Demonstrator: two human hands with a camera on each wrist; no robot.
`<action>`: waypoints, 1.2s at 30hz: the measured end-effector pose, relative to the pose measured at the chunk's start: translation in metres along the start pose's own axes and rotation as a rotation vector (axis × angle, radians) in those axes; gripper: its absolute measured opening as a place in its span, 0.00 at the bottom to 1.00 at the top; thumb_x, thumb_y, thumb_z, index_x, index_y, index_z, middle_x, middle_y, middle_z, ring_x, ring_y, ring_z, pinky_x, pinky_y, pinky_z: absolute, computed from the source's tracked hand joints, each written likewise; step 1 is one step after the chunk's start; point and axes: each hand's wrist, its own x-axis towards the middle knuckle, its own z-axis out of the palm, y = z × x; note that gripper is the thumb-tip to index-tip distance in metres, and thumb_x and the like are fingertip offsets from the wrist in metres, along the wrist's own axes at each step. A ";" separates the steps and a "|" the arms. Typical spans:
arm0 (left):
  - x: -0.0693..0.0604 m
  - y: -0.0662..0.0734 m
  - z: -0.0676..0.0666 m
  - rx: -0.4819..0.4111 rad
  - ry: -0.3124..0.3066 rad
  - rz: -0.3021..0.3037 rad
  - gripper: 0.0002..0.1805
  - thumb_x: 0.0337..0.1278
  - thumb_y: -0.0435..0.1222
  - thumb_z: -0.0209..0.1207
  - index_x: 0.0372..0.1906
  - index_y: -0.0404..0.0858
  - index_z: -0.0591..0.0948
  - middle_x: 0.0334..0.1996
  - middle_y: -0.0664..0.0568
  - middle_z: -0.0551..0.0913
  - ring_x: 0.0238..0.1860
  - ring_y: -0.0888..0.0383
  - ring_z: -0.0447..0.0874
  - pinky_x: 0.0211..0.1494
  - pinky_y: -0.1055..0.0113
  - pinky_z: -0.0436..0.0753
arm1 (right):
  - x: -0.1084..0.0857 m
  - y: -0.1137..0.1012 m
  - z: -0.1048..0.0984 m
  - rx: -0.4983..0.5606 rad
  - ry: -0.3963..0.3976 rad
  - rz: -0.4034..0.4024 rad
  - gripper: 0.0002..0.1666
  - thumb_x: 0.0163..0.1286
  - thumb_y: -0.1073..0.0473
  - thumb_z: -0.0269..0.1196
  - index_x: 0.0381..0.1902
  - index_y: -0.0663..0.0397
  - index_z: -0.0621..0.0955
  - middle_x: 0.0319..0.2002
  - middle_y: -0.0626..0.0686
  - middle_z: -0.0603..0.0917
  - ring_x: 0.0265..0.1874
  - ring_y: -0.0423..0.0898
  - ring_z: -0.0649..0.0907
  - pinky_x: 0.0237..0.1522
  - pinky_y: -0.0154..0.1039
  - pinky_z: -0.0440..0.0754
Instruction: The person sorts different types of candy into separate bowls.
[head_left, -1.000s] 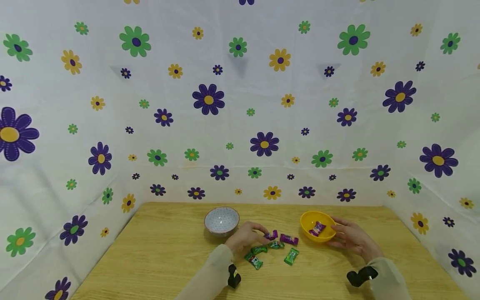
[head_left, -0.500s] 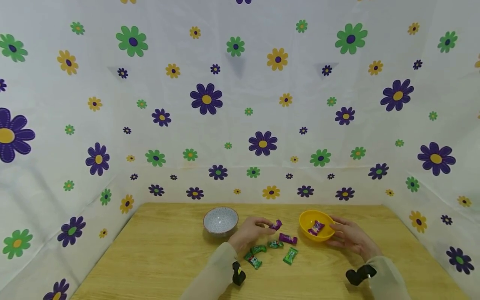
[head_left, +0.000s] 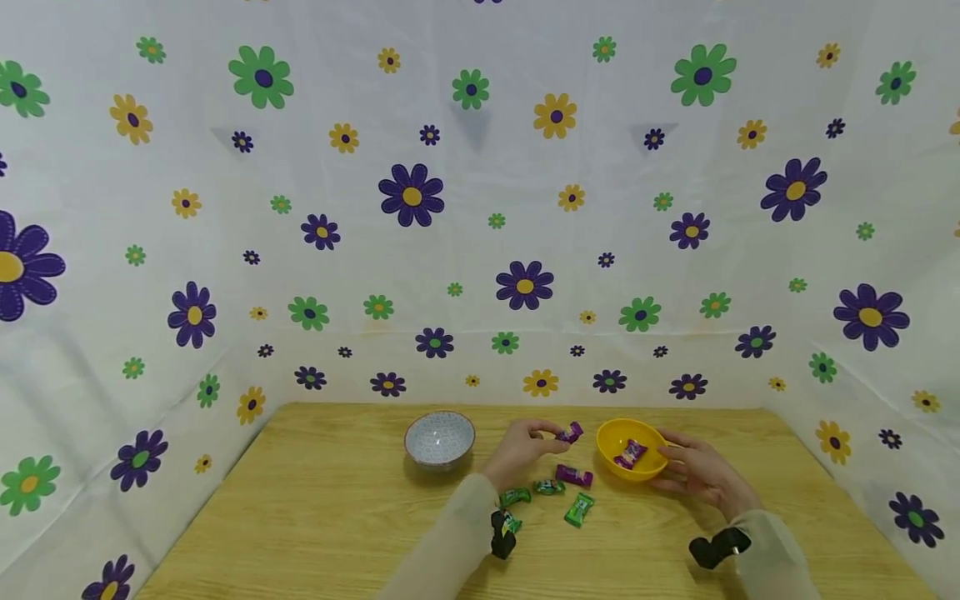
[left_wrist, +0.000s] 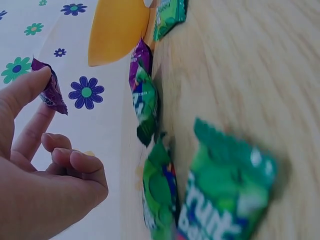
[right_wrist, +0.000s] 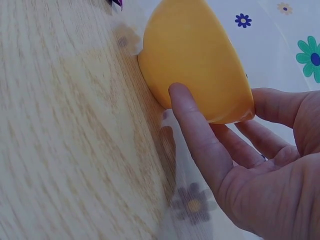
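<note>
My left hand (head_left: 519,450) pinches a purple-wrapped candy (head_left: 572,432) between thumb and finger, raised above the table just left of the yellow bowl (head_left: 628,475). In the left wrist view that candy (left_wrist: 51,92) sits at the fingertips, with the other fingers curled below. My right hand (head_left: 705,475) holds the yellow bowl by its right side, thumb and fingers spread round the outer wall (right_wrist: 195,55). One purple candy (head_left: 631,454) lies inside that bowl. Another purple candy (head_left: 574,476) rests on the table, near several green-wrapped candies (head_left: 579,509), one partly hidden behind the left wrist camera.
A pale patterned bowl (head_left: 439,442) with a reddish rim stands to the left of the candies. The wooden table (head_left: 315,500) ends at a white flowered cloth (head_left: 465,267) at the back and both sides.
My left hand has lifted the purple candy off the pile and carried it right and away, toward the yellow bowl. The right hand and bowl have stayed put.
</note>
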 end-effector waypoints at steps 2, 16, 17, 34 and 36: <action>0.002 0.002 0.005 -0.004 0.005 0.007 0.14 0.53 0.44 0.69 0.45 0.45 0.86 0.48 0.52 0.80 0.47 0.53 0.72 0.50 0.58 0.74 | 0.001 0.000 0.001 0.002 0.008 0.004 0.37 0.77 0.59 0.52 0.77 0.59 0.51 0.74 0.71 0.52 0.52 0.53 0.81 0.53 0.52 0.82; 0.013 0.009 0.040 -0.015 0.026 0.007 0.11 0.54 0.43 0.69 0.43 0.47 0.86 0.45 0.53 0.80 0.42 0.55 0.71 0.40 0.64 0.73 | 0.001 0.000 0.003 -0.014 0.001 0.006 0.36 0.78 0.58 0.50 0.77 0.60 0.51 0.74 0.72 0.52 0.59 0.59 0.77 0.54 0.52 0.82; 0.014 0.010 0.043 -0.018 0.027 0.004 0.11 0.53 0.43 0.69 0.42 0.47 0.86 0.43 0.53 0.79 0.40 0.56 0.70 0.37 0.65 0.71 | 0.001 0.000 0.002 -0.015 0.001 0.004 0.36 0.78 0.58 0.51 0.77 0.60 0.52 0.74 0.72 0.52 0.59 0.60 0.77 0.54 0.52 0.82; 0.024 0.024 0.082 -0.001 0.052 -0.061 0.11 0.52 0.41 0.71 0.42 0.47 0.86 0.39 0.55 0.79 0.37 0.57 0.72 0.37 0.67 0.73 | 0.000 -0.001 0.000 0.035 0.007 0.007 0.37 0.77 0.59 0.52 0.77 0.59 0.51 0.74 0.71 0.52 0.57 0.58 0.79 0.54 0.53 0.81; 0.024 0.026 0.082 0.002 0.053 -0.069 0.11 0.52 0.41 0.71 0.41 0.47 0.87 0.40 0.55 0.79 0.37 0.57 0.72 0.38 0.67 0.73 | 0.001 -0.001 0.000 0.037 0.005 0.003 0.37 0.77 0.59 0.52 0.77 0.59 0.52 0.74 0.71 0.53 0.55 0.56 0.80 0.54 0.54 0.81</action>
